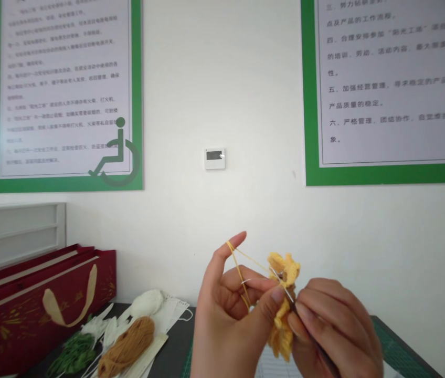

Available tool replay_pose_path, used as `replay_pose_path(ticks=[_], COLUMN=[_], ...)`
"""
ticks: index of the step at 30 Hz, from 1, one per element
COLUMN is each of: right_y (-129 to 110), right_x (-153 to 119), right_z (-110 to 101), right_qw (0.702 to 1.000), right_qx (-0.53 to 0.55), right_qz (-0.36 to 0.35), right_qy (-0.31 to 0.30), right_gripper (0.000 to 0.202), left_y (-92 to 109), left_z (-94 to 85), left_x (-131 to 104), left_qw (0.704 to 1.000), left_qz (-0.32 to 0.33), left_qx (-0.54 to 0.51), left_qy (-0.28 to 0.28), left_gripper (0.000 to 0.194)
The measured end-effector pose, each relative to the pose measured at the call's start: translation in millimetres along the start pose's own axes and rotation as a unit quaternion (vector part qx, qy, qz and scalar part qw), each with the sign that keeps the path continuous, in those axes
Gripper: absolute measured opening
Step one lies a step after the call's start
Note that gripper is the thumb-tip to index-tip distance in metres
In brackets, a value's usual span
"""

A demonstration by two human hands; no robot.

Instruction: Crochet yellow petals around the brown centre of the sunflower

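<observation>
Yellow crocheted work with ruffled edges hangs between my two hands. My left hand pinches it between thumb and a finger, its index finger raised with yellow yarn looped around the tip and running to the piece. My right hand is closed around the dark handle of a crochet hook, whose metal tip lies at the upper part of the yellow work. The lower part of the piece is partly hidden behind my fingers.
At the left lie a brown yarn skein, green yarn and white yarn, beside dark red gift bags. A green cutting mat with papers is under my hands. Behind is a wall with two green-framed posters and a small panel.
</observation>
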State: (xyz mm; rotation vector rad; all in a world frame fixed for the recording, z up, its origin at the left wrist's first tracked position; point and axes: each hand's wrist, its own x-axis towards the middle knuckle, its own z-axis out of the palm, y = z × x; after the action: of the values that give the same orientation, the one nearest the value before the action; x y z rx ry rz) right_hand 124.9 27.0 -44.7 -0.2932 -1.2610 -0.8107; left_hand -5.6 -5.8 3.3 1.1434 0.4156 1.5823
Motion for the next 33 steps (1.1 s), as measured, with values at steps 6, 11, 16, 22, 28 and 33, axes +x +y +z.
replay_pose_path(ticks=[6, 11, 16, 22, 28, 33], right_y=[-9, -10, -9, -20, -11, 5], right_x=[12, 23, 26, 19, 11, 11], right_z=[-11, -14, -5, 5, 2, -11], right_qw=[0.991, 0.894, 0.700, 0.660, 0.888, 0.999], right_qx=[0.077, 0.234, 0.431, 0.502, 0.333, 0.043], right_qz=[0.110, 0.382, 0.568, 0.559, 0.315, 0.009], right_qy=[-0.018, -0.028, -0.044, -0.004, -0.013, 0.000], right_gripper=[0.007, 0.015, 0.030, 0.020, 0.010, 0.023], left_y=[3, 6, 5, 4, 2, -3], left_z=[-2.7, -7.8, -6.8, -6.8, -1.1, 2.8], left_x=[-3, 1, 4, 4, -1, 2], left_qw=[0.998, 0.999, 0.999, 0.999, 0.999, 0.994], left_qz=[0.031, 0.007, -0.027, -0.011, 0.051, -0.064], left_qx=[0.061, 0.036, -0.018, -0.025, 0.015, -0.062], left_qy=[0.004, -0.007, -0.041, -0.030, -0.014, -0.065], left_gripper=[0.076, 0.066, 0.052, 0.045, 0.035, 0.048])
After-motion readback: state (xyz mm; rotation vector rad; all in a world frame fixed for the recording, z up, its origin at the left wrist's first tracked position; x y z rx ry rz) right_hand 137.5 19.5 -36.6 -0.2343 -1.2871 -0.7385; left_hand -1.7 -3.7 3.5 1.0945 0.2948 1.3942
